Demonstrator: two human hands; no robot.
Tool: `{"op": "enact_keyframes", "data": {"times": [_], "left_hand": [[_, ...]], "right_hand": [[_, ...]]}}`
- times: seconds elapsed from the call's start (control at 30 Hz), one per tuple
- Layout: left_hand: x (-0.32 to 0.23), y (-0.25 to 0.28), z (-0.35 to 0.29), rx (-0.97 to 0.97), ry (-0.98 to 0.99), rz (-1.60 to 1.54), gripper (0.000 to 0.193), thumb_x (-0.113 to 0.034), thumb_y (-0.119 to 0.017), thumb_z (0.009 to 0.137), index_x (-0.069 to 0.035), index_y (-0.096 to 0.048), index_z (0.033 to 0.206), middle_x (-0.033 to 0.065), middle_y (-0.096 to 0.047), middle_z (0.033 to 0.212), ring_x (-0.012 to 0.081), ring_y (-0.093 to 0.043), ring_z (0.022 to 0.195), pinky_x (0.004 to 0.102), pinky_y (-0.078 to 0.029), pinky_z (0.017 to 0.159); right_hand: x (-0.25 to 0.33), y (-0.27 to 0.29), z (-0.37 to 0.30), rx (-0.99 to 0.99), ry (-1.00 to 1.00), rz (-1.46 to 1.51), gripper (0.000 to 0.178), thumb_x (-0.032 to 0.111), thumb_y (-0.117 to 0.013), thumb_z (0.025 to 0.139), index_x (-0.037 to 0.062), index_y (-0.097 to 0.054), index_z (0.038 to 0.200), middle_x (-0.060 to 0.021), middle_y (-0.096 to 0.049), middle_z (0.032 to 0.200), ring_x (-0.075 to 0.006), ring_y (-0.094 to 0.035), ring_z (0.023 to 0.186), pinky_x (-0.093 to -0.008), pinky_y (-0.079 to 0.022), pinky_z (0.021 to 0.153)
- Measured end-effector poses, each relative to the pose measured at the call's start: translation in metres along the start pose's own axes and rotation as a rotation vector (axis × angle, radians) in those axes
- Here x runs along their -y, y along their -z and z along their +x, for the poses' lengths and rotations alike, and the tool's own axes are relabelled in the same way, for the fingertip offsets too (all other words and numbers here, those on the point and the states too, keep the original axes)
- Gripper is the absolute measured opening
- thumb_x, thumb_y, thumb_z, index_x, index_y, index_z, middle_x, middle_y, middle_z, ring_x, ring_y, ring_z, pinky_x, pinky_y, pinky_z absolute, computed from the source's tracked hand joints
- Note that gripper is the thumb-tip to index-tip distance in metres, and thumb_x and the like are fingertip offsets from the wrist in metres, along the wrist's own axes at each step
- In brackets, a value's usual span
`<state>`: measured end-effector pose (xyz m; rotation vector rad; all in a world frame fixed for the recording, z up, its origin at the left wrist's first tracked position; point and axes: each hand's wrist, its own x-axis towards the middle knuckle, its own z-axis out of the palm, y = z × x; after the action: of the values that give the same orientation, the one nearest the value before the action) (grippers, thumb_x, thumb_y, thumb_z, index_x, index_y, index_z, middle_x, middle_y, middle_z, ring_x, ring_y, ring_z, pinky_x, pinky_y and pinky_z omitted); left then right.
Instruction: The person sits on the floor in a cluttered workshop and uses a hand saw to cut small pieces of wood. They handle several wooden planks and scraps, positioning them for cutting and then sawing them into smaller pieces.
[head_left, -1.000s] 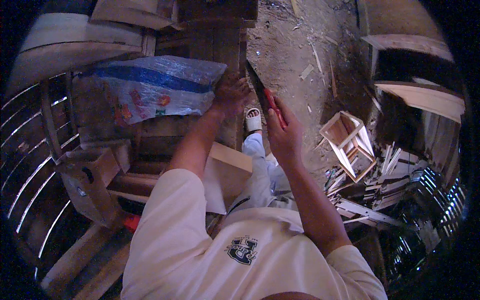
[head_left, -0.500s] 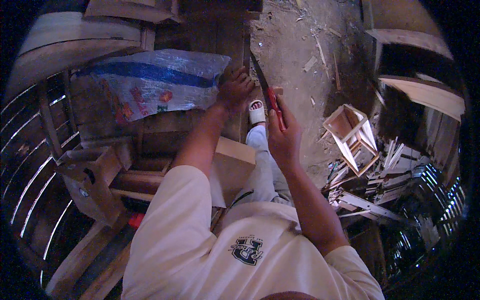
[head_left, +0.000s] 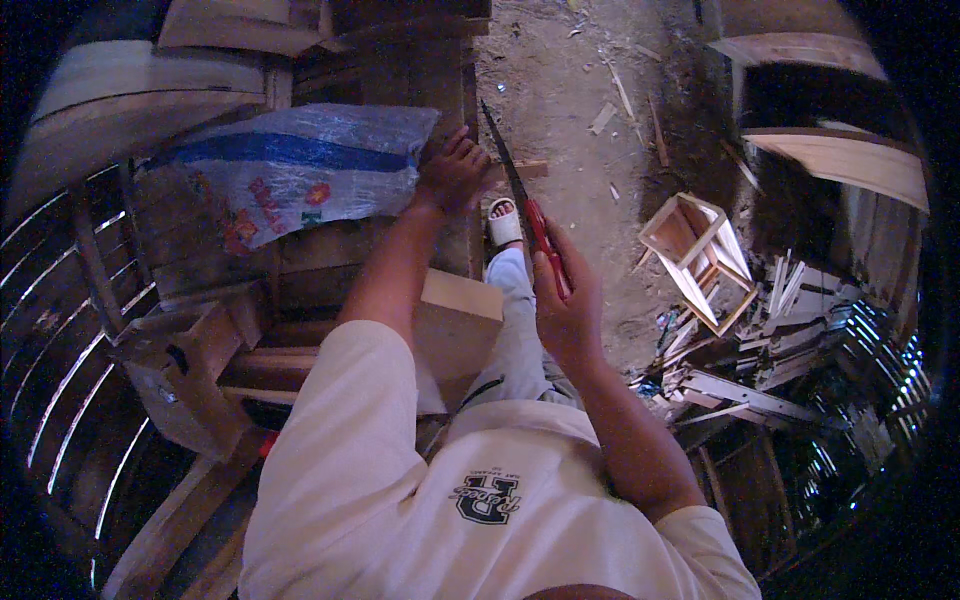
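At the edge of the wooden desk, the left hand presses down on a thin wooden strip whose end juts out over the dirt floor. Its fingers are spread flat on the wood, not curled. The right hand has its fingers clenched round the red handle of a hand saw, blade angled across the strip just beside the left hand. Against a second ago, the saw sits further forward and lower on the strip, so the cut looks under way. A blue and white plastic sack lies on the desk beside the left hand
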<state>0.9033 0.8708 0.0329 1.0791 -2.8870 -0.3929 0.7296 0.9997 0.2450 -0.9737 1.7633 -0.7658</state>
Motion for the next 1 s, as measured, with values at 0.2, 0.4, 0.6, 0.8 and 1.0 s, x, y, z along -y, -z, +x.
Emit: {"op": "enact_keyframes", "data": {"times": [0.2,0.4,0.6,0.8,1.0], "left_hand": [[0.002,-0.015,-0.002,-0.078,-0.024,0.049,0.050,-0.040,-0.079,0.073,-0.008,-0.067,0.109,0.0098,-0.066,0.109,0.0277,-0.059,0.118,0.0454,-0.024,0.125],[0.002,-0.012,0.000,-0.110,-0.030,0.041,0.047,-0.036,-0.079,0.071,-0.009,-0.065,0.106,0.0089,-0.065,0.104,0.0278,-0.060,0.114,0.0452,-0.027,0.124],[0.005,-0.020,-0.001,-0.131,-0.019,0.025,0.042,-0.035,-0.077,0.075,-0.008,-0.063,0.105,0.0096,-0.065,0.104,0.0277,-0.060,0.114,0.0461,-0.027,0.124],[0.001,-0.002,0.000,-0.071,-0.026,0.021,0.039,-0.032,-0.075,0.078,-0.007,-0.063,0.105,0.0106,-0.065,0.103,0.0286,-0.060,0.113,0.0467,-0.028,0.124],[0.001,-0.013,-0.003,-0.129,-0.006,-0.019,0.038,-0.032,-0.075,0.078,-0.007,-0.063,0.104,0.0110,-0.065,0.103,0.0287,-0.060,0.112,0.0467,-0.027,0.124]], "right_hand": [[-0.004,0.003,-0.016,-0.046,0.021,0.001,0.043,0.011,-0.058,0.102,-0.0032,-0.054,0.143,-0.0188,-0.067,0.129,-0.0199,-0.063,0.117,-0.0324,-0.048,0.101],[-0.003,-0.004,0.003,-0.046,-0.038,0.031,0.042,0.011,-0.057,0.103,-0.0040,-0.054,0.142,-0.0183,-0.068,0.127,-0.0196,-0.064,0.114,-0.0320,-0.050,0.099],[-0.008,-0.009,0.007,-0.054,-0.056,0.105,0.041,0.010,-0.056,0.103,-0.0041,-0.055,0.142,-0.0170,-0.068,0.126,-0.0183,-0.065,0.111,-0.0311,-0.050,0.097],[-0.017,-0.011,0.006,-0.075,0.018,0.102,0.042,0.010,-0.057,0.103,-0.0037,-0.055,0.142,-0.0166,-0.067,0.127,-0.0172,-0.064,0.112,-0.0305,-0.049,0.098],[-0.013,-0.008,0.002,-0.058,-0.022,0.126,0.042,0.012,-0.057,0.103,-0.0041,-0.054,0.142,-0.0163,-0.067,0.127,-0.0175,-0.064,0.111,-0.0305,-0.050,0.096]]}}
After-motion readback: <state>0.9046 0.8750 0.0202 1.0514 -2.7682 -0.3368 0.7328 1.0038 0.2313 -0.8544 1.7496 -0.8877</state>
